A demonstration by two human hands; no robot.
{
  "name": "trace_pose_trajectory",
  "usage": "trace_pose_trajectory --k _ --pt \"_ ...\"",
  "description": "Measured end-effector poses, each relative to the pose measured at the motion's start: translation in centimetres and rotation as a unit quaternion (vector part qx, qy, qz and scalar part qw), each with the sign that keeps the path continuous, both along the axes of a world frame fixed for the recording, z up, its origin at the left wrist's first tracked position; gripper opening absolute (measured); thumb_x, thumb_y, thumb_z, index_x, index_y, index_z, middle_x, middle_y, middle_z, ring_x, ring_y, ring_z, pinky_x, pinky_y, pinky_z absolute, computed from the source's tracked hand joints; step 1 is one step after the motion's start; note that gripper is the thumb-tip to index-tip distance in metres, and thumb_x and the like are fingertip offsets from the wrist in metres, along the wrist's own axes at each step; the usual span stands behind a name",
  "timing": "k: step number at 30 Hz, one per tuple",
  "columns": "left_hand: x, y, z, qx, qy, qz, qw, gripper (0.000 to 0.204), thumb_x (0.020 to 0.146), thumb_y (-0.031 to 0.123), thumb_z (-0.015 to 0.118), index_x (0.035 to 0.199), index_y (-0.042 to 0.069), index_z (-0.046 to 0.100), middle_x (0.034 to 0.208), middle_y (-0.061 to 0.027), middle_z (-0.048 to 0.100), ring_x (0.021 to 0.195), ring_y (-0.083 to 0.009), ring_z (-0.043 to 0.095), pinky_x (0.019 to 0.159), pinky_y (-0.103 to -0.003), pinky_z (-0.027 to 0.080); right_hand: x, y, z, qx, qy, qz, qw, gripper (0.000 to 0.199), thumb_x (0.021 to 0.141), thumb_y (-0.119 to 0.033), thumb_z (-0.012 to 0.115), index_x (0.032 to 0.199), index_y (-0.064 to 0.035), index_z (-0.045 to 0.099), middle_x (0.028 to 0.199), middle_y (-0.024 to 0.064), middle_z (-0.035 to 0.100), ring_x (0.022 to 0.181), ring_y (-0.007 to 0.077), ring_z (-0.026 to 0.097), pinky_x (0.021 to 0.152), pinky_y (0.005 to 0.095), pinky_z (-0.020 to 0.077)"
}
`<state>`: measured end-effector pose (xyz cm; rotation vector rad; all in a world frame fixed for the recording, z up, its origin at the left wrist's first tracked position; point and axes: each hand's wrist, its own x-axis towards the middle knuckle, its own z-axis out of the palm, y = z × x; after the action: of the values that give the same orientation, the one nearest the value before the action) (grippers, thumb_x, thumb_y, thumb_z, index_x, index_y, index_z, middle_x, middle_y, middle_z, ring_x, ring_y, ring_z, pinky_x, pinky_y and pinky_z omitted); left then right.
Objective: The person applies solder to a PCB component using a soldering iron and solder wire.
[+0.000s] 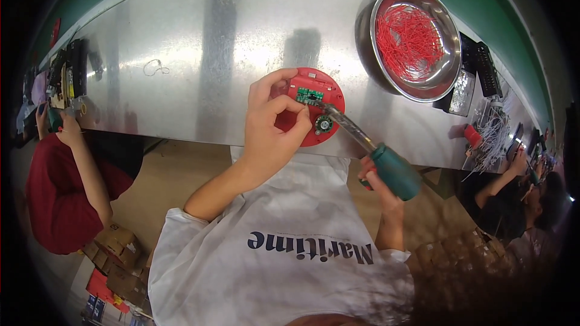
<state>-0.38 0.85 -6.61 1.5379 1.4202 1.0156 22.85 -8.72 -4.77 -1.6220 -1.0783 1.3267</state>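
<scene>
A round red plastic housing lies on the metal bench close to its front edge. Inside it sit a small green circuit board and a round, speaker-like part. My left hand rests over the housing's left side, thumb and forefinger pinched beside the board; what is between them is too small to make out. In my right hand is a soldering iron with a thick green handle. Its metal shaft slants up and left, with the tip at the board's right end.
A steel bowl of red wires stands at the back right. White wires lie farther right, near a co-worker's hand. A thin wire loop lies left on the bench. Another co-worker in a red shirt sits left.
</scene>
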Motion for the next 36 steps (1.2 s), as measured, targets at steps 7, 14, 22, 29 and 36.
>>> trace_pose_trajectory --k 7,14,22,29,36 --pt "-0.2 0.2 0.0 -0.019 0.001 -0.004 1.0 0.005 0.076 -0.001 0.069 0.076 0.002 0.065 0.129 -0.0092 0.056 0.112 -0.0226 0.051 0.097 -0.035 0.042 3.0 -1.1 -1.1 0.002 0.244 -0.066 0.967 0.024 0.082 -0.01 0.062 0.1 0.005 0.061 0.106 0.0194 0.061 0.078 0.023 0.062 0.068 0.0346 0.05" --pt "-0.4 0.3 0.6 -0.039 0.03 -0.024 0.999 0.005 0.076 -0.001 0.069 0.077 0.002 0.065 0.129 -0.0096 0.055 0.112 -0.0217 0.05 0.097 -0.035 0.042 3.3 -1.3 -2.5 0.018 0.218 -0.14 0.966 0.034 0.077 -0.021 0.062 0.097 0.0058 0.055 0.098 0.0209 0.055 0.07 0.0243 0.058 0.064 0.0343 0.0488" --pt "-2.6 2.0 1.5 -0.074 0.015 -0.16 0.984 0.019 0.081 0.003 0.068 0.099 0.001 0.063 0.127 -0.0138 0.053 0.11 -0.0292 0.053 0.096 -0.038 0.043 3.2 -1.2 -2.6 0.033 0.229 -0.164 0.959 0.032 0.079 -0.022 0.06 0.096 0.0052 0.054 0.097 0.0205 0.053 0.067 0.025 0.058 0.061 0.0332 0.049" --pt "-3.8 6.2 4.3 0.024 0.196 -0.272 0.942 0.042 0.081 0.009 0.07 0.119 0.0 0.057 0.119 -0.0172 0.055 0.104 -0.0329 0.057 0.091 -0.04 0.047 2.8 -1.4 -2.6 0.036 0.291 -0.185 0.938 0.028 0.081 -0.015 0.06 0.1 0.0047 0.057 0.101 0.0206 0.058 0.071 0.0237 0.059 0.064 0.0337 0.0503" --pt "-5.2 13.2 1.4 0.132 0.279 -0.096 0.946 0.06 0.08 0.032 0.075 0.127 0.0 0.055 0.119 -0.0243 0.058 0.109 -0.0412 0.056 0.095 -0.045 0.047 3.2 -1.8 -2.9 0.048 0.305 -0.206 0.928 0.027 0.081 -0.017 0.06 0.097 0.0042 0.055 0.096 0.0194 0.058 0.067 0.0228 0.058 0.06 0.0329 0.0497"
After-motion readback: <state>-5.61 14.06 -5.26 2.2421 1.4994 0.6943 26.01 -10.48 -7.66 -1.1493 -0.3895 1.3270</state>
